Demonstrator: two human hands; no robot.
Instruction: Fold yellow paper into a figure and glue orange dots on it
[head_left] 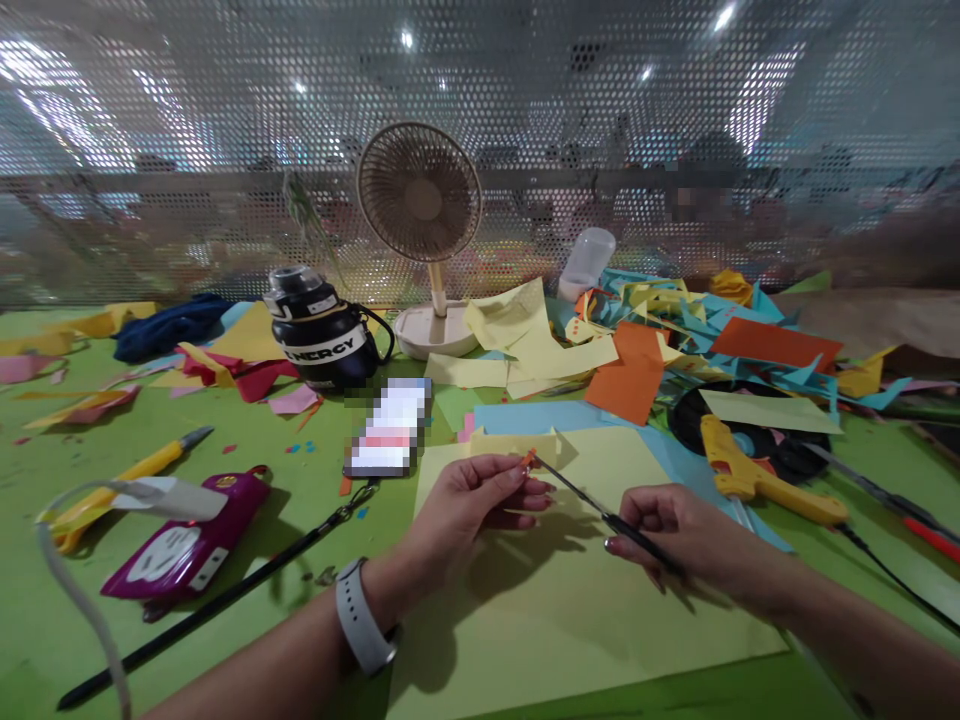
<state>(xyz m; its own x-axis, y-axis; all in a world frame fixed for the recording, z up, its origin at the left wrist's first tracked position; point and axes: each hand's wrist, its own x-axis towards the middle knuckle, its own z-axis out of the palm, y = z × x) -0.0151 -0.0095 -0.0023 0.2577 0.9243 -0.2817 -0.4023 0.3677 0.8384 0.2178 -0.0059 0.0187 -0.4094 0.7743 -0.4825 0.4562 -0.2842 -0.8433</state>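
My left hand [487,497], with a pale watch strap [361,615] on the wrist, pinches a small orange paper piece [530,459] between thumb and forefinger. My right hand [660,530] is closed on the dark handle of a thin tool [637,538], whose slender metal end reaches left to the orange piece. Whether the tool has one blade or two cannot be made out. Both hands are above a large pale yellow sheet [570,630], which lies partly over blue paper [667,455].
A yellow glue gun [772,487] lies on the right near a black round tray [686,415]. Behind are paper scraps [626,375], a fan [420,195], a black bottle [326,340] and a phone [390,428]. On the left are a magenta device [187,540] and a yellow cutter [135,480].
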